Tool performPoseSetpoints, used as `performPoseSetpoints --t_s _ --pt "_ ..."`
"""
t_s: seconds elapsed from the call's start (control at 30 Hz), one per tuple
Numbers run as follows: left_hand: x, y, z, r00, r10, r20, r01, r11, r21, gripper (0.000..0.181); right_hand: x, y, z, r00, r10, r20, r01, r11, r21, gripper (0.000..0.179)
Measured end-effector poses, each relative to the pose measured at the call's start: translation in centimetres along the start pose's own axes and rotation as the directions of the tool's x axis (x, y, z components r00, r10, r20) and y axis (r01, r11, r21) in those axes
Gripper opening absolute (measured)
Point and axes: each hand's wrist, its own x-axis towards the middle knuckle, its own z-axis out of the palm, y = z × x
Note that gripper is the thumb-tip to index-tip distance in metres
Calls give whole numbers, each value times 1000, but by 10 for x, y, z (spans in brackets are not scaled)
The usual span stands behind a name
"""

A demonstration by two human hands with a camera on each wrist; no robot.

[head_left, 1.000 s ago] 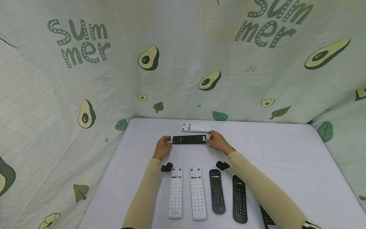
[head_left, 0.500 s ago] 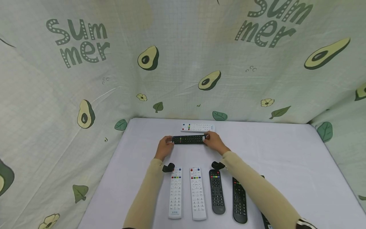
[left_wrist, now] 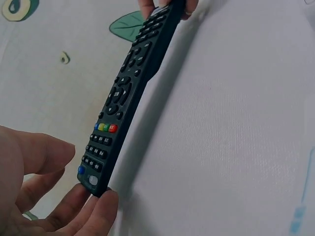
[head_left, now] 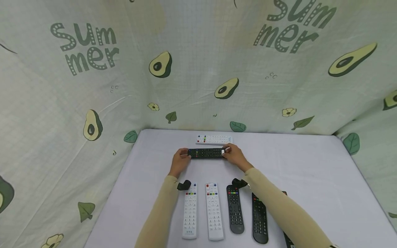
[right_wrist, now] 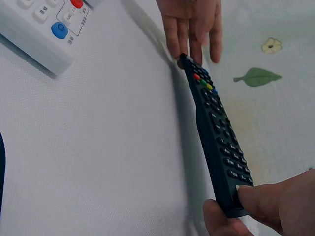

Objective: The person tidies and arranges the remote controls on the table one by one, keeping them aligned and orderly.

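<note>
A black remote control [head_left: 207,153] lies crosswise, its shadow on the white cloth beside it. My right hand [head_left: 236,157] pinches its right end, thumb [right_wrist: 261,199] on the top face and fingers beneath. At the other end is my left hand [head_left: 180,162], with fingertips [left_wrist: 106,209] against the end near the coloured buttons and its thumb [left_wrist: 54,152] held apart from the remote. Just beyond lies a white remote control [head_left: 214,139], also crosswise.
Nearer me, two white remotes [head_left: 190,213] [head_left: 214,213] and two dark remotes [head_left: 235,210] [head_left: 260,220] lie lengthwise in a row. Another dark remote [head_left: 288,239] is mostly hidden under my right sleeve. A printed cloth [head_left: 192,86] hangs behind the table.
My right hand has taken hold of the black remote's right end. The remote has shifted slightly right and toward me, and my left hand has followed it a little to the right.
</note>
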Motion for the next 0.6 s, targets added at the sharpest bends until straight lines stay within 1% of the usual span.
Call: performPoseSetpoints --t_s 0.17,0.3,0.4,0.5,0.6 --pt "-1 2 3 1000 22 -2 -22 998 -61 38 -12 -1 -9 1000 -16 -8 16 999 43 33" --pt "-2 9 7 1000 16 -2 -16 991 -131 35 -21 -1 -18 1000 -14 -8 15 996 85 34" --pt "-3 15 9 1000 7 1 -7 981 -193 34 -28 1 -26 1000 -29 -11 30 995 90 34" --pt "-5 20 12 1000 16 5 -14 967 -253 35 -34 3 -33 999 -34 -13 35 996 80 34" --pt "-8 25 16 1000 28 8 -24 964 -266 34 -42 5 -40 1000 -17 -6 17 996 87 35"
